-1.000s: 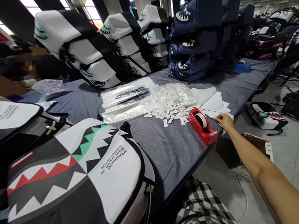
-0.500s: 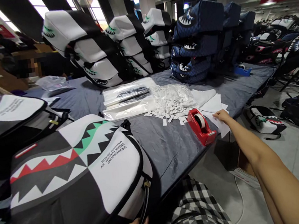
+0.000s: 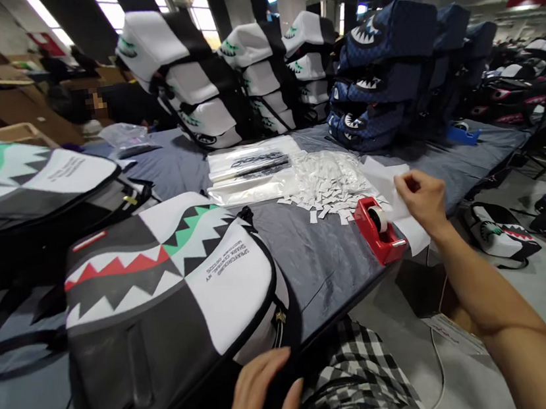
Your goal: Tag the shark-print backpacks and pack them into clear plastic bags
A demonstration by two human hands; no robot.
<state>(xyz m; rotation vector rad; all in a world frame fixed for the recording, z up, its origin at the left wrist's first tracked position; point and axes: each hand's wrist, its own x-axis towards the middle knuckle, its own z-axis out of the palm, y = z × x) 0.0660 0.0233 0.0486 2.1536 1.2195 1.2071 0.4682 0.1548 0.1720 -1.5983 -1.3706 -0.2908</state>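
Limp paper (image 3: 415,235) in a pinch
Beside the dispenser (image 3: 381,239), it seemed light and easily creased, best held by its edge; the right hand (image 3: 422,201) pinched it, the left hand (image 3: 258,399) spread near the bag (image 3: 167,317).

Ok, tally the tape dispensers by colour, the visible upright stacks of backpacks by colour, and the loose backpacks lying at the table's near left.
Red tape dispenser: 1
Blue tape dispenser: 1
White-and-black backpack stacks: 3
Blue backpack stacks: 3
Loose backpacks: 2
Total: 10
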